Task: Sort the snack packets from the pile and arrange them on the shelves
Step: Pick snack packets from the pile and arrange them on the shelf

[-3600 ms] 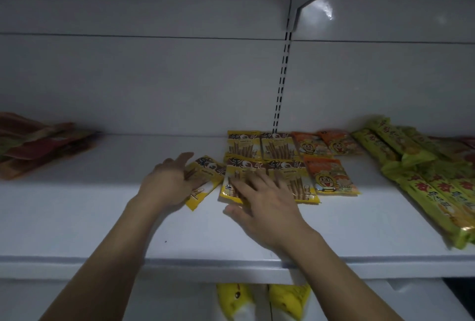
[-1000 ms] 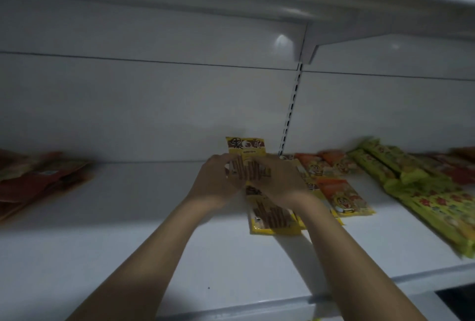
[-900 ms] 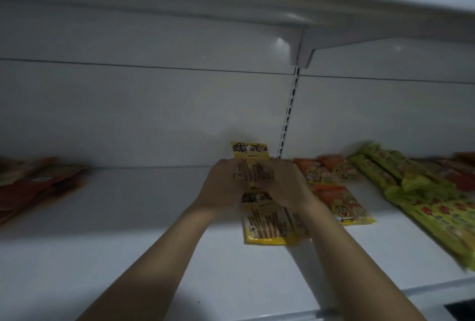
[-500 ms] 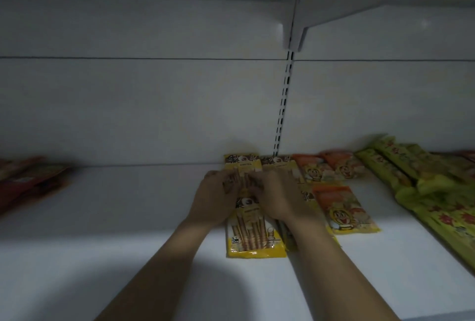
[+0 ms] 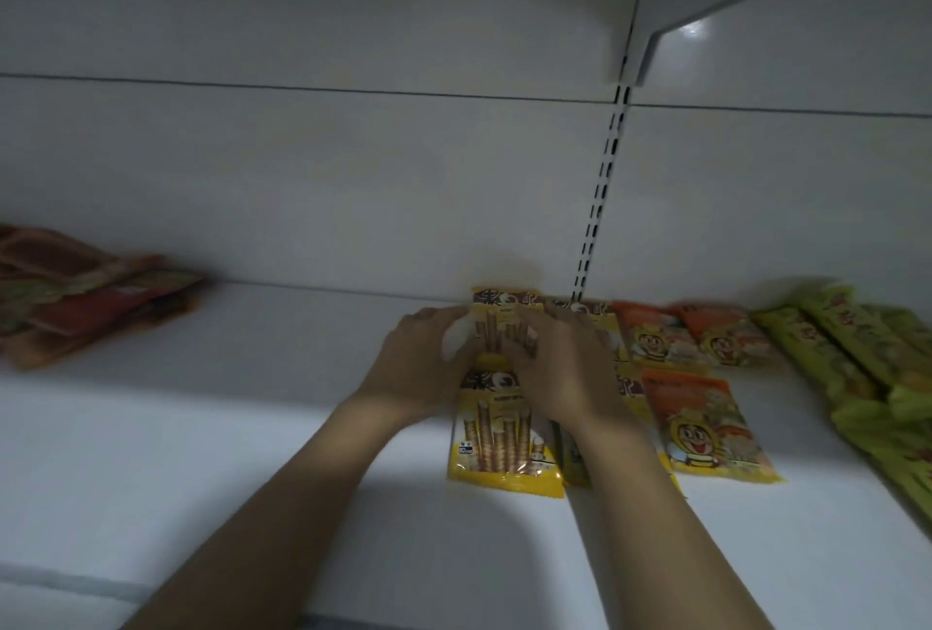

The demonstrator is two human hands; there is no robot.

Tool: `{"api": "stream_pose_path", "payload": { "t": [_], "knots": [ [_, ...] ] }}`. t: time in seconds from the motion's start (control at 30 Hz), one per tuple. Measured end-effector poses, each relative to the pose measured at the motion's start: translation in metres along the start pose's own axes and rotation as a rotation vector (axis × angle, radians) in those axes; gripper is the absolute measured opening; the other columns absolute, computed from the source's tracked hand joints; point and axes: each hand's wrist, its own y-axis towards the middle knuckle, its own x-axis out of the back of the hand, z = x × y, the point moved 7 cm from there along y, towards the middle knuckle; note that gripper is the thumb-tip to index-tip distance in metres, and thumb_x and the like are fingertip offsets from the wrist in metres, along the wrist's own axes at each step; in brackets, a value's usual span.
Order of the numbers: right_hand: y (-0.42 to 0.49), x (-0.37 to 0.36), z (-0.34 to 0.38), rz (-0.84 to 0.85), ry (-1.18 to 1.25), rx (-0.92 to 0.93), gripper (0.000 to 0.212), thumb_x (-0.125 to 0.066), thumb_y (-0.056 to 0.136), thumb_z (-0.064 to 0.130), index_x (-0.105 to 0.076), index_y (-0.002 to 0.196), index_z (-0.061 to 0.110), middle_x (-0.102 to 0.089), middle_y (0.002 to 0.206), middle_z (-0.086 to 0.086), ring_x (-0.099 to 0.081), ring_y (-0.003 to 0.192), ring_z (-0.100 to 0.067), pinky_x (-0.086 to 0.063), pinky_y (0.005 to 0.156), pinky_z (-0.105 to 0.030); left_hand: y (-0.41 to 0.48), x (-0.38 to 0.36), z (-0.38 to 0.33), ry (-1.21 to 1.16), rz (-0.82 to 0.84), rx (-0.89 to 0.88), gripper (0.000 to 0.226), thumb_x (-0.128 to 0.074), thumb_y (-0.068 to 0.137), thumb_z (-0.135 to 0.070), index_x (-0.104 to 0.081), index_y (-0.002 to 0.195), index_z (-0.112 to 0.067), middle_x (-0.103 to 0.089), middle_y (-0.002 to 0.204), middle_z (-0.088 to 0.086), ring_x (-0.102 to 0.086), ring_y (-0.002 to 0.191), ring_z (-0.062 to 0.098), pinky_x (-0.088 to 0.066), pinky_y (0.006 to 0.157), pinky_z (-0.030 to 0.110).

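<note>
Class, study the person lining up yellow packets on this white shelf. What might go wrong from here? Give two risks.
The left hand and right hand are on the rear yellow packet, which sits tight against the front yellow packet; a push may skew that one. The right forearm covers a neighbouring yellow packet beside the orange packet; pulling back may drag it forward.
</note>
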Motion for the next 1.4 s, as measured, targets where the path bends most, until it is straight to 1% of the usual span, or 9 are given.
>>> {"api": "stream_pose_path", "payload": {
  "t": [0.13, 0.27, 0.37, 0.5, 0.57, 0.67, 0.9, 1.17, 1.4],
  "knots": [
    [-0.003, 0.011, 0.028, 0.006, -0.024, 0.108, 0.051, -0.049, 0.099, 0.041, -0.042, 0.147, 0.025, -0.043, 0.151, -0.004, -0.035, 0.141, -0.026, -0.028, 0.116, -0.044, -0.018, 0.025, 0.014, 0.212, -0.035, 0.051, 0.051, -0.051, 0.098, -0.044, -0.043, 0.146, -0.029, -0.047, 0.147, -0.002, -0.038, 0.136, 0.02, -0.027, 0.11, 0.031],
    [-0.007, 0.008, 0.082, 0.111, -0.081, 0.233, 0.059, -0.044, 0.099, 0.051, -0.031, 0.152, 0.028, -0.024, 0.16, -0.004, -0.017, 0.148, -0.023, -0.012, 0.119, -0.041, -0.044, 0.059, 0.033, 0.342, -0.081, 0.092, 0.051, -0.047, 0.098, -0.049, -0.04, 0.146, -0.033, -0.044, 0.148, -0.005, -0.037, 0.136, 0.017, -0.024, 0.108, 0.03],
    [-0.008, -0.003, 0.131, 0.167, -0.126, 0.317, 0.066, -0.045, 0.096, 0.057, -0.026, 0.153, 0.028, -0.019, 0.162, -0.004, -0.013, 0.148, -0.024, -0.011, 0.12, -0.043, -0.072, 0.099, 0.049, 0.41, -0.136, 0.105, 0.051, -0.047, 0.097, -0.051, -0.044, 0.144, -0.032, -0.048, 0.146, -0.005, -0.041, 0.133, 0.018, -0.028, 0.107, 0.032],
    [-0.024, -0.023, 0.206, 0.187, -0.15, 0.443, 0.071, -0.047, 0.093, 0.06, -0.025, 0.153, 0.028, -0.023, 0.16, -0.005, -0.017, 0.147, -0.024, -0.014, 0.118, -0.041, -0.12, 0.165, 0.085, 0.482, -0.199, 0.172, 0.061, -0.043, 0.089, -0.058, -0.052, 0.139, -0.025, -0.059, 0.135, 0.002, -0.052, 0.125, 0.025, -0.04, 0.102, 0.039],
    [-0.038, -0.031, 0.245, 0.161, -0.151, 0.513, 0.072, -0.051, 0.091, 0.06, -0.029, 0.151, 0.028, -0.031, 0.156, -0.005, -0.025, 0.144, -0.024, -0.019, 0.115, -0.039, -0.148, 0.197, 0.107, 0.523, -0.237, 0.215, 0.061, -0.042, 0.09, -0.058, -0.053, 0.138, -0.023, -0.06, 0.133, 0.003, -0.052, 0.122, 0.027, -0.041, 0.1, 0.04],
    [-0.06, -0.044, 0.304, 0.155, -0.123, 0.598, 0.071, -0.055, 0.088, 0.059, -0.033, 0.149, 0.029, -0.04, 0.151, -0.003, -0.034, 0.138, -0.026, -0.025, 0.111, -0.038, -0.194, 0.24, 0.142, 0.549, -0.289, 0.303, 0.055, -0.048, 0.095, -0.055, -0.048, 0.142, -0.026, -0.054, 0.141, 0.0, -0.046, 0.129, 0.024, -0.038, 0.103, 0.041],
    [-0.116, -0.084, 0.426, 0.223, -0.074, 0.735, 0.075, -0.05, 0.092, 0.06, -0.021, 0.154, 0.029, -0.03, 0.158, 0.001, -0.024, 0.143, -0.024, -0.018, 0.114, -0.042, -0.294, 0.325, 0.209, 0.565, -0.387, 0.457, 0.057, -0.048, 0.095, -0.057, -0.045, 0.144, -0.028, -0.053, 0.142, 0.0, -0.045, 0.131, 0.023, -0.037, 0.105, 0.043],
    [-0.176, -0.133, 0.532, 0.279, -0.003, 0.855, 0.075, -0.051, 0.092, 0.059, -0.022, 0.154, 0.029, -0.03, 0.158, 0.003, -0.025, 0.143, -0.023, -0.02, 0.114, -0.042, -0.383, 0.376, 0.266, 0.57, -0.421, 0.581, 0.061, -0.045, 0.094, -0.059, -0.039, 0.146, -0.028, -0.051, 0.143, -0.001, -0.043, 0.132, 0.022, -0.038, 0.104, 0.044],
    [-0.196, -0.168, 0.585, 0.319, -0.001, 0.895, 0.074, -0.053, 0.092, 0.058, -0.025, 0.154, 0.028, -0.035, 0.155, 0.001, -0.029, 0.142, -0.023, -0.021, 0.113, -0.042, -0.417, 0.405, 0.307, 0.553, -0.422, 0.636, 0.056, -0.047, 0.095, -0.056, -0.039, 0.145, -0.031, -0.05, 0.143, -0.003, -0.041, 0.133, 0.021, -0.035, 0.105, 0.042]
  ]
}}
